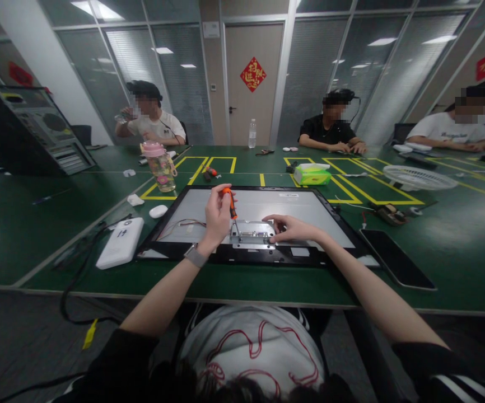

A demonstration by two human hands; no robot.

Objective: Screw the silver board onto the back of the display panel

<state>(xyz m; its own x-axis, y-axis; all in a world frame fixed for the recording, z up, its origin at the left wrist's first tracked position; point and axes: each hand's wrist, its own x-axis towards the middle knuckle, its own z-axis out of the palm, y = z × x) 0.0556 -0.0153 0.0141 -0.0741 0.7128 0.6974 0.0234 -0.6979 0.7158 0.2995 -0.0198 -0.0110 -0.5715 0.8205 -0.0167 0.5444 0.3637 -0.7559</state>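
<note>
Seen from the head, a green tabletop (209,284) marked with yellow tape fills a glass-walled office, its wooden door (253,120) at twelve o'clock and three people seated across the far side. Taking the flat display panel (183,208) as the dial, it lies near the table's close edge, a smooth grey sheet in a black frame. The left hand (216,214) is closed round an orange-and-black screwdriver (231,204) — handle leaning toward eleven, thin shaft reaching down to the left end of a metal bracket (253,232), which sits toward six o'clock on the panel. The right hand (292,228) is half open, thumb and fingers curved apart about the bracket's right end; whether it presses there, I cannot tell. Both forearms slant inward, from seven and five o'clock, and the left wrist wears a watch (196,256) with a grey band. Just off the frame, a glossy black phone (397,258) lies at four, a rounded white power bank (120,243) at eight, and a pink-lidded clear bottle (159,167) stands at ten — a bright green packet (312,174) rests at one.
</note>
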